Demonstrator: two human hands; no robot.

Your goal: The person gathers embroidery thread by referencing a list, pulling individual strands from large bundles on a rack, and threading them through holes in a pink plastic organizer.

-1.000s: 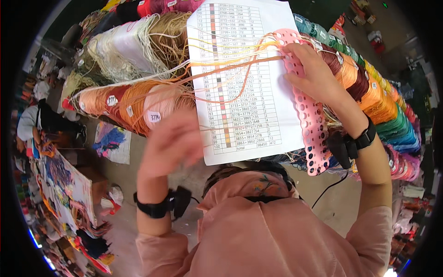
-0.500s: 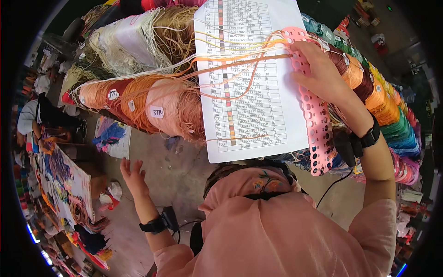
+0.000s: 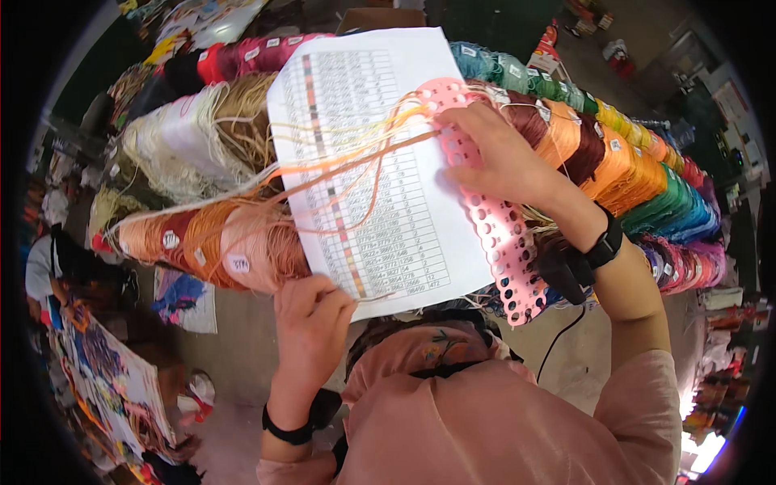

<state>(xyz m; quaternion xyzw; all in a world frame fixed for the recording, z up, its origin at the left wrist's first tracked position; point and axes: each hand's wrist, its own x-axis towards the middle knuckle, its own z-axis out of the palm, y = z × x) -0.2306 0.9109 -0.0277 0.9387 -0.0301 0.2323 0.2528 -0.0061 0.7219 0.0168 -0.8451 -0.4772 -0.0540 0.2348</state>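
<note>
My right hand [image 3: 505,158] grips the upper part of a long pink strip [image 3: 485,222] with rows of punched holes, a thread holder by its look. Orange, yellow, white and brown threads [image 3: 356,160] run leftward from its top holes and from under my fingers. They cross a white printed sheet [image 3: 428,234] bearing a table with coloured squares. My left hand [image 3: 311,319] is closed in a pinch at the sheet's lower left corner. A thin brown thread end [image 3: 376,298] comes out by its fingertips; the fingertips' exact hold is partly hidden.
Pink and orange thread bundles [image 3: 263,246] hang left of the sheet, with cream ones [image 3: 178,141] behind. Rows of coloured skeins [image 3: 638,174] extend to the right. A black cable [image 3: 558,335] hangs below my right wrist. Another person [image 3: 48,263] is by a thread-covered table [image 3: 121,364] at far left.
My left hand has come up and right from open air to the sheet's lower corner, its spread fingers now closed. The right hand keeps its hold; sheet and strip appear lower and farther left.
</note>
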